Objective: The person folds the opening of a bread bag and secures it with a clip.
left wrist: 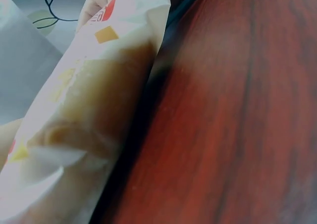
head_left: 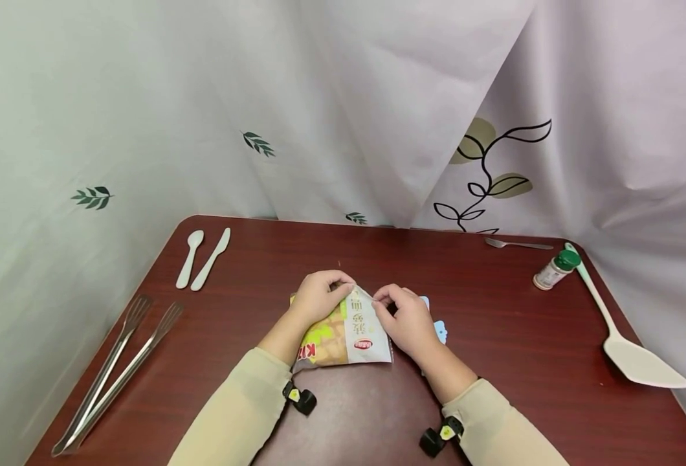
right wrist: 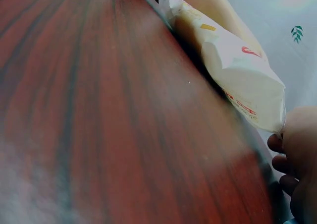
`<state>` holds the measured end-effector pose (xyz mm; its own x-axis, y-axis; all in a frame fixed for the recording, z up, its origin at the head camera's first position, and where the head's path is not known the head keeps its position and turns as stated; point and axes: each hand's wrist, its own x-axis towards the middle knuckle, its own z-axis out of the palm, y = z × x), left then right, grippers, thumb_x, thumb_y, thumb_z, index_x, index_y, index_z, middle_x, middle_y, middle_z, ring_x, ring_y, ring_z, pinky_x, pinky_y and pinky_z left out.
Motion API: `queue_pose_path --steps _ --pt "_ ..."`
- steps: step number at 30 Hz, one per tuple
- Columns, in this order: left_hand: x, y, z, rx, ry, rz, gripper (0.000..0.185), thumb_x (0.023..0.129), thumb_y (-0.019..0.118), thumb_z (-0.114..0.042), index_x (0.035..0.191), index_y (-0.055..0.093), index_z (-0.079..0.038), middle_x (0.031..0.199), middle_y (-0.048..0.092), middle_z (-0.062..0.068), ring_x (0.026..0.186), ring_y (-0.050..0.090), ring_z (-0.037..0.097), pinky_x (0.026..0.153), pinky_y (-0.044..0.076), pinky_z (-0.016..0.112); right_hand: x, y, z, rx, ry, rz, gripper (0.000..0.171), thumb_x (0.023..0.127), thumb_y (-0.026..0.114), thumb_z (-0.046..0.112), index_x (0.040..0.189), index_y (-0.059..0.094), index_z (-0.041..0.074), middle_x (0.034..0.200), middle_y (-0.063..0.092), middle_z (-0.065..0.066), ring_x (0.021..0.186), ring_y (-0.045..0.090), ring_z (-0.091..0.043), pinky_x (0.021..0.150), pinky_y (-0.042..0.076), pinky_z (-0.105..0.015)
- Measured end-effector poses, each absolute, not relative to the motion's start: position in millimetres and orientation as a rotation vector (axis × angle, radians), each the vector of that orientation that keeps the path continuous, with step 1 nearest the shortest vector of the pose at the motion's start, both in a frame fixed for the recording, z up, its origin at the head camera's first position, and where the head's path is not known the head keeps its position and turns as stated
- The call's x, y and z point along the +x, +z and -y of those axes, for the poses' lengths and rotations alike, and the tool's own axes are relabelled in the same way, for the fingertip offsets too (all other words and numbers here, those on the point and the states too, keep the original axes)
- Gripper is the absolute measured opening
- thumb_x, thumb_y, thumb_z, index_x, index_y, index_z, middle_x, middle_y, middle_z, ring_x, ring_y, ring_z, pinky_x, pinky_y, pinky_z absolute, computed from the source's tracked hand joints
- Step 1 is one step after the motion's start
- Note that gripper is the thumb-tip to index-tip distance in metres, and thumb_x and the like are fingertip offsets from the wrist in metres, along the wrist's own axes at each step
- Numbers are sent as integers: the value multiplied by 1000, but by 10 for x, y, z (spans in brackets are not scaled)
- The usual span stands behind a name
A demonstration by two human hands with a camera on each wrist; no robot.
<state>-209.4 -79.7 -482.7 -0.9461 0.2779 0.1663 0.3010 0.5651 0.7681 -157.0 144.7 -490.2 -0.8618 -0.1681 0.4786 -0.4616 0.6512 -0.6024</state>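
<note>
A plastic packet of bread (head_left: 368, 327), printed in white, yellow and green, lies at the middle of the table between both hands. My left hand (head_left: 318, 296) pinches its upper edge between thumb and fingers. With bent fingers, my right hand (head_left: 411, 321) pinches the packet's right edge near the upper corner. In the right wrist view the fingers of the right hand (right wrist: 292, 159) are at the white end of the packet (right wrist: 247, 85). The left wrist view shows the packet's side (left wrist: 94, 95) close up, hiding most of the left hand.
A light blue item (head_left: 441, 331) is partly hidden behind my right hand. On the left lie a white spoon (head_left: 189, 259), a white knife (head_left: 211, 259) and metal tongs (head_left: 116, 372). A fork (head_left: 518, 244), a green-capped shaker (head_left: 555, 270) and a spatula (head_left: 640, 359) lie on the right.
</note>
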Motion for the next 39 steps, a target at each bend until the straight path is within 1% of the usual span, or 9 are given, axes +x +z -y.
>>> queue_pose_path --steps 2,9,12,15,19,23,29,36,39 --pt "-2095 -4831 797 -503 -1353 2767 6 101 76 -23 100 82 -24 87 72 -12 77 62 10 75 51 33 -1572 -4906 -1447 513 1063 2469 11 91 79 7 93 75 17 81 67 8 77 61 -13 68 53 -35" --pt "-2095 -4825 790 -490 -1353 2792 7 102 74 -23 99 80 -23 86 72 -11 78 63 10 78 51 34 -1583 -4930 -1460 605 1061 2406 18 87 76 -1 90 79 17 90 76 6 85 67 -15 77 57 -38" --pt "-2093 -4814 786 -475 -1348 2817 8 103 72 -23 99 80 -23 88 71 -9 81 63 12 81 51 36 -1586 -4940 -1461 616 1069 2391 19 86 74 -1 89 80 17 89 76 7 85 68 -14 76 57 -38" --pt "-2083 -4779 779 -470 -1313 2852 13 103 66 -25 101 80 -25 94 73 -9 90 66 16 87 51 39 -1591 -4949 -1459 618 1071 2379 19 86 73 -2 89 80 16 88 76 7 83 68 -14 74 57 -37" --pt "-2072 -4743 772 -512 -1230 2903 17 101 63 -35 102 79 -28 100 75 -10 102 66 22 99 48 45 -1590 -4940 -1457 608 1092 2380 20 86 73 -2 88 80 17 88 76 7 84 68 -14 75 57 -36" --pt "-2070 -4742 768 -560 -1170 2935 17 103 66 -41 101 77 -28 97 73 -12 103 64 23 105 42 48 -1588 -4932 -1458 600 1110 2388 20 86 72 -2 89 80 16 88 76 6 85 68 -14 76 57 -37" --pt "-2076 -4744 763 -593 -1170 2951 13 103 65 -37 99 74 -28 95 72 -14 102 60 23 107 37 50 -1584 -4923 -1463 571 1125 2421 20 86 71 -2 89 80 16 89 75 5 88 69 -14 78 58 -38" --pt "-2086 -4748 771 -620 -1206 2955 14 104 63 -34 97 74 -29 94 72 -15 106 59 22 110 33 50 -1577 -4896 -1465 465 1226 2492 21 82 70 3 86 80 20 87 73 10 83 64 -11 74 53 -33" --pt "-2091 -4746 774 -625 -1220 2952 15 105 63 -33 97 74 -29 94 72 -15 107 59 22 110 33 51 -1579 -4872 -1466 408 1282 2509 17 85 71 6 85 80 21 86 73 9 82 64 -11 75 53 -32"
